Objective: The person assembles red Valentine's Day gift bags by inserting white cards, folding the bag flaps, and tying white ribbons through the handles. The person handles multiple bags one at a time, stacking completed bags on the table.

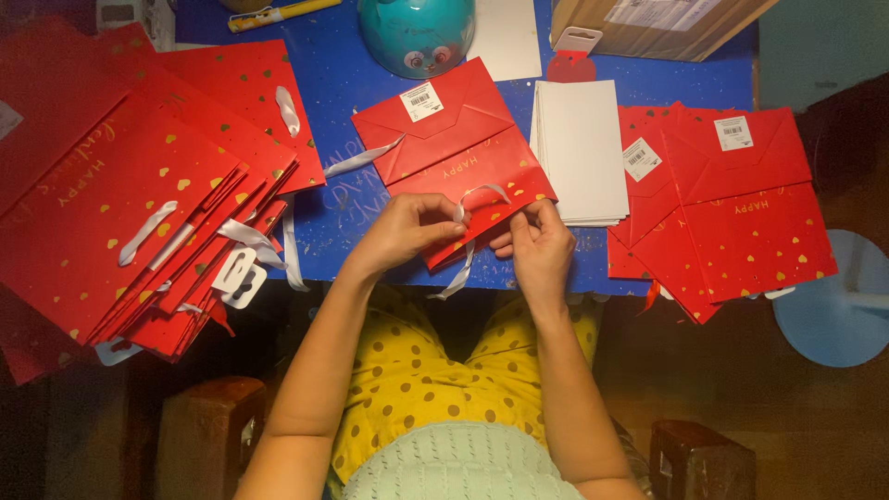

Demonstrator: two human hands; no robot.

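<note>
A flat red paper gift bag (454,139) with gold hearts and a white sticker lies on the blue table (352,74) in front of me. My left hand (403,231) pinches its white ribbon handle (463,206) at the bag's near edge. My right hand (537,245) grips the same edge of the bag just to the right, fingers closed on ribbon and paper. A loose ribbon end (456,278) hangs below the table edge.
A large pile of red gift bags (139,204) with white ribbons fills the left. A smaller stack of red bags (732,204) lies on the right. White cards (579,148) sit between. A teal round toy (417,32), a cardboard box (657,23) and a pen (278,13) stand at the back.
</note>
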